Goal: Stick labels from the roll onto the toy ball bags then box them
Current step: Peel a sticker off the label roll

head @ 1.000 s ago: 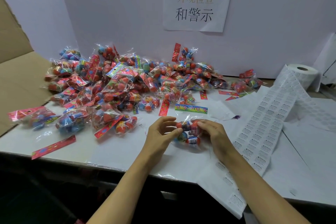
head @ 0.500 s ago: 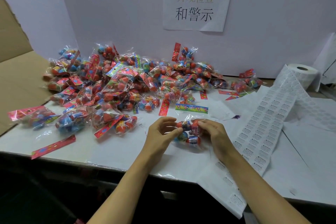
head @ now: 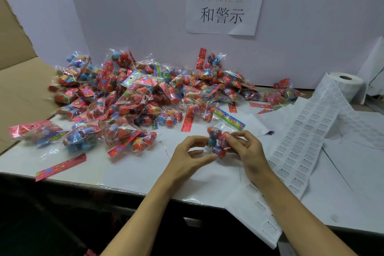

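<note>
Head view: the left hand (head: pixel 190 153) and right hand (head: pixel 247 148) are both pinching one toy ball bag (head: pixel 217 141) just above the white table (head: pixel 133 174), in front of the bag pile (head: pixel 143 97). Unrolled label strip (head: pixel 307 131) is trailing from the label roll (head: pixel 346 84) beside the right hand.

pale lilac-white wall (head: pixel 124 16) behind a white table (head: pixel 135 174) w/ a dark front edge. paper sign (head: pixel 226 2) on the wall, chinese characters, held by a strip of yellowish tape (top left corner). brown cardboard (head: pixel 16 81) at far left. dark under the table. light even, soft.
</note>
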{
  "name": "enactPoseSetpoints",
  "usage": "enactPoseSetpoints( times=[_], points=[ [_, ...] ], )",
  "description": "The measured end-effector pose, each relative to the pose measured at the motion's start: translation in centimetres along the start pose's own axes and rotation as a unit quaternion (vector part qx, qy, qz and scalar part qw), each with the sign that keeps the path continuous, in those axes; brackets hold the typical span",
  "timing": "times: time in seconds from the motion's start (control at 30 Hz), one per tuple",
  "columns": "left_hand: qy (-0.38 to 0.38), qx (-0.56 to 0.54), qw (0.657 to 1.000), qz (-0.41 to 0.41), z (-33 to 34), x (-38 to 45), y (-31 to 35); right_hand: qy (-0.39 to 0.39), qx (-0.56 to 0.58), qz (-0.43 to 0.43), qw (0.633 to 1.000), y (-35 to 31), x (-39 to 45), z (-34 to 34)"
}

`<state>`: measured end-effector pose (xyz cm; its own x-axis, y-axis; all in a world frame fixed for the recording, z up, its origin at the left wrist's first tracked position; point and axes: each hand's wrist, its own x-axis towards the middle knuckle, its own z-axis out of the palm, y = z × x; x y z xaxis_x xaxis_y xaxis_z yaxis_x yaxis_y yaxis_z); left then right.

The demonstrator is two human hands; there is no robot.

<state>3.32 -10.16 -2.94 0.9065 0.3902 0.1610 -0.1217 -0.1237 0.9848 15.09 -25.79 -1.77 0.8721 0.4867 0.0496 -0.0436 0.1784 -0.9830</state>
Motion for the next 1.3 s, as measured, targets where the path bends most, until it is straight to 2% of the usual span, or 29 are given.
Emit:
enactPoseSetpoints(
  times=[0.23, 0.37, 0.5, 0.67, 0.87, 1.17, 1.3],
  points=[
    [-0.028, -0.006, 1.0, 0.003, -0.1, -0.1, 0.2, -0.088, -0.052, -0.031, 0.994, -0.3, -0.4, -0.2],
    [-0.003, -0.009, 1.0, 0.008, -0.1, 0.1, 0.1, -0.119, -0.1, -0.037, 0.987, -0.4, -0.7, -0.2],
    [0.033, -0.061, 0.998, -0.008, 0.0, 0.4, -0.2, -0.087, -0.088, -0.037, 0.992, -0.4, -0.6, -0.2],
    [0.047, -0.157, 0.984, -0.068, -0.1, 0.8, 0.1, -0.029, -0.086, -0.026, 0.996, 0.0, 0.0, -0.1],
    [0.05, -0.179, 0.978, -0.092, -0.1, 1.0, 0.6, -0.08, -0.088, -0.01, 0.993, 0.3, 0.0, -0.3],
    [0.04, -0.184, 0.978, -0.09, -0.3, 0.9, 0.7, -0.094, -0.089, -0.012, 0.992, 0.0, -0.2, -0.2],
    [0.009, -0.234, 0.97, -0.061, -0.2, 0.5, 0.9, -0.149, -0.175, -0.017, 0.973, 0.2, -0.6, 0.2]
  ],
)
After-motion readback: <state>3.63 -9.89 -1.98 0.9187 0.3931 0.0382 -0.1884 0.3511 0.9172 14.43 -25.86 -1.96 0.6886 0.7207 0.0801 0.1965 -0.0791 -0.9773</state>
